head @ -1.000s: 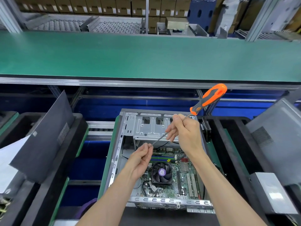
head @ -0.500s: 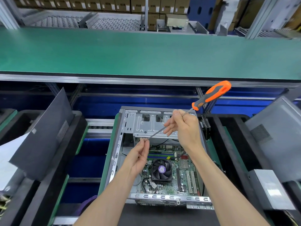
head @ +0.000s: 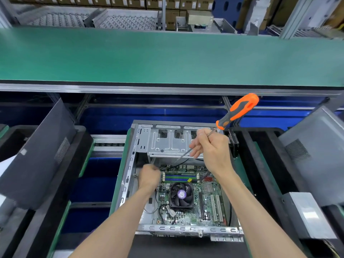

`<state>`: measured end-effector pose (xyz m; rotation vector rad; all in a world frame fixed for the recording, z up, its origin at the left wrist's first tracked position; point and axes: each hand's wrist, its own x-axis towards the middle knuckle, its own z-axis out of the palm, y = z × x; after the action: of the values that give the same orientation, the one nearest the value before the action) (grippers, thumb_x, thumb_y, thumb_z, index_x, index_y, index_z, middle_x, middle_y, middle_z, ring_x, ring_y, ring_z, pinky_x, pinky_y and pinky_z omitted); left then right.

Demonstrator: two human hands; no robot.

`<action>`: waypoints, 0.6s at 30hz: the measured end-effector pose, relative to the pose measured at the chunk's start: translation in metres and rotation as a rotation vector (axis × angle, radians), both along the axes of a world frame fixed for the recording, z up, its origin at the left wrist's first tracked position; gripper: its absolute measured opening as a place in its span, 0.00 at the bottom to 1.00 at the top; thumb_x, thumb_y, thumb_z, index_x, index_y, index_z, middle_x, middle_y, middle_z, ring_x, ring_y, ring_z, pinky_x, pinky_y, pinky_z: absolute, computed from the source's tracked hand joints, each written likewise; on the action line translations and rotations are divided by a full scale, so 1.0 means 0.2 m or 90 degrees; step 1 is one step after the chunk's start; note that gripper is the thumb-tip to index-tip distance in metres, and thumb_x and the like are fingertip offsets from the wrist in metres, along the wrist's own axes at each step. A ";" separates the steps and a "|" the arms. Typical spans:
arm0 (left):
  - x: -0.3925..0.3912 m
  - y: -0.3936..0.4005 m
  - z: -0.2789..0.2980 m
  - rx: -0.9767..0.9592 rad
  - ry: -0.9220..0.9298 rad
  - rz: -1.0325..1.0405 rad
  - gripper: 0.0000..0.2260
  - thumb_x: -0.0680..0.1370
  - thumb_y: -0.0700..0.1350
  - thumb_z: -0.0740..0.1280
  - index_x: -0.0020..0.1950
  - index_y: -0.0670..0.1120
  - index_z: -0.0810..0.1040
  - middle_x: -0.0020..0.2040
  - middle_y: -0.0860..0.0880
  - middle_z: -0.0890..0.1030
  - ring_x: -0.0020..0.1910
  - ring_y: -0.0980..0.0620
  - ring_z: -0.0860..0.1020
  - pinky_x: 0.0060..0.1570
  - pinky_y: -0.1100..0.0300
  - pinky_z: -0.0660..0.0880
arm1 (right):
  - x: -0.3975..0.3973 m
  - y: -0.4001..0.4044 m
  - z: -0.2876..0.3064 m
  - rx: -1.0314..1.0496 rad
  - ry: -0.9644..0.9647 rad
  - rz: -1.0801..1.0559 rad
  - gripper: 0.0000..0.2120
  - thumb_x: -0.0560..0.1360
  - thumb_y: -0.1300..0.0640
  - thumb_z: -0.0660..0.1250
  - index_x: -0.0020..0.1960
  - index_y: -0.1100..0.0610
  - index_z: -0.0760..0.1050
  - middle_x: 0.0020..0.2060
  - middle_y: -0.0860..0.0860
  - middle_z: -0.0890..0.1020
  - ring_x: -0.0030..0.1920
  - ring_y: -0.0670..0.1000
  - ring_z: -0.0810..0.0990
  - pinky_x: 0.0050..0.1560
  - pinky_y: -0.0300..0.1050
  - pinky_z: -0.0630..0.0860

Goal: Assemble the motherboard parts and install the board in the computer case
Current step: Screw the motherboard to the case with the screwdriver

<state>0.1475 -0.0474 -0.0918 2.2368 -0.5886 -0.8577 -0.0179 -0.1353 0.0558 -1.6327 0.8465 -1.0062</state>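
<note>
Right hand [head: 212, 151] up over the case, fingers curled round the thin metal shaft of the screwdriver [head: 237, 111], orange and grey handle poking up and to the right, tip slanting down to the left toward the top left corner of the board. Left hand [head: 149, 176] low inside the case, balled into a fist at that same corner, just beside the tip (can't tell if anything small is pinched in it).

Computer case [head: 128, 175] lying open, side up, on a green-edged black tray [head: 260, 174]. Inside it: the motherboard [head: 208, 200] flat on the bottom, round black fan [head: 181, 195] near the middle, blue and green memory sticks [head: 179, 177] above the fan, long white slots to the right. Silver drive cage [head: 167, 142] across the far end of the case.

Some bare floor left inside the case between its left wall and the board. Grey side panel [head: 37, 151] leaning on the left, another grey panel [head: 314, 153] on the right, so little room at either side. Wide green belt [head: 167, 54] running across behind, with lots of open space.

Compared with a moment ago: left hand now down in the case and off the shaft, no longer up at the tip. Right hand and screwdriver in nearly the same spot.
</note>
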 end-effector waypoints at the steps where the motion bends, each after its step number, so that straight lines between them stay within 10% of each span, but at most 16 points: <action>1: 0.00 -0.01 -0.01 0.028 -0.066 -0.061 0.18 0.76 0.35 0.61 0.62 0.44 0.80 0.47 0.42 0.84 0.36 0.48 0.77 0.32 0.61 0.72 | 0.00 0.00 -0.02 0.001 0.007 0.001 0.21 0.82 0.54 0.59 0.34 0.63 0.76 0.28 0.57 0.81 0.26 0.60 0.80 0.27 0.58 0.77; 12: 0.03 -0.07 0.00 0.204 -0.228 -0.274 0.20 0.77 0.38 0.58 0.66 0.49 0.79 0.53 0.45 0.83 0.42 0.47 0.75 0.42 0.56 0.73 | 0.09 -0.06 -0.11 0.010 0.023 0.037 0.20 0.82 0.52 0.59 0.36 0.62 0.76 0.29 0.56 0.81 0.26 0.56 0.81 0.26 0.47 0.77; 18: 0.03 -0.04 0.09 0.138 -0.173 -0.096 0.04 0.69 0.36 0.63 0.35 0.43 0.75 0.33 0.47 0.77 0.30 0.51 0.73 0.28 0.60 0.69 | 0.19 -0.05 -0.17 0.013 0.064 0.071 0.23 0.81 0.51 0.59 0.36 0.67 0.75 0.28 0.54 0.81 0.26 0.55 0.81 0.27 0.43 0.75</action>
<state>0.1533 -0.0561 -0.0742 2.5562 -0.8345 -0.7235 0.0192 -0.1448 0.0220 -1.7051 0.8199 -0.8413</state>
